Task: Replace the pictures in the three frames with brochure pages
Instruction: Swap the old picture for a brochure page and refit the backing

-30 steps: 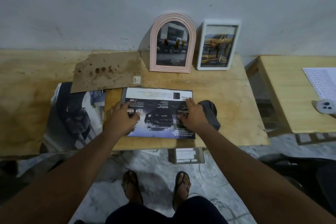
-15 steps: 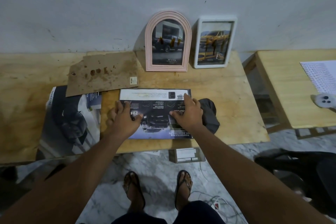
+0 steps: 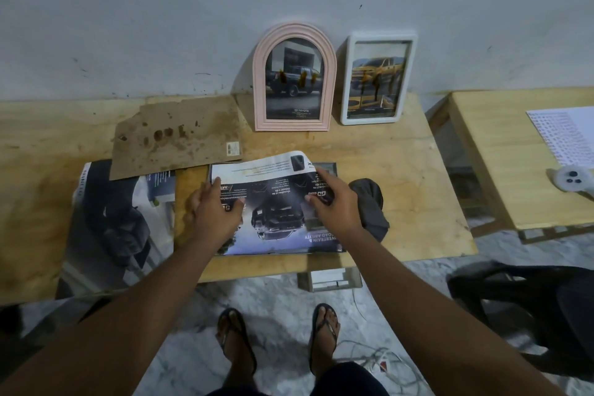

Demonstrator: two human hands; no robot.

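Two hands on the paper now. My left hand [image 3: 218, 214] lies open, fingers spread, flat on the near-left part of the brochure page [image 3: 276, 219]. My right hand [image 3: 336, 204] is open too, its fingers reaching over the page's far-right part and the thumb pressing down. The page lies printed side up on the bench [image 3: 418, 186] in front of me, the text upside down to me. Its far edge curls up off the surface. Under that lifted corner a bit of the third frame [image 3: 326, 167] peeks out, lying flat.

Against the wall stand the pink arched frame [image 3: 259, 90] and the white frame [image 3: 379, 36], side by side, each with a truck picture in it. A cardboard sheet [image 3: 180, 135] lies to the left, overlapping the brochure [image 3: 119, 222]. A dark cloth [image 3: 369, 209] sits just beside my right hand.
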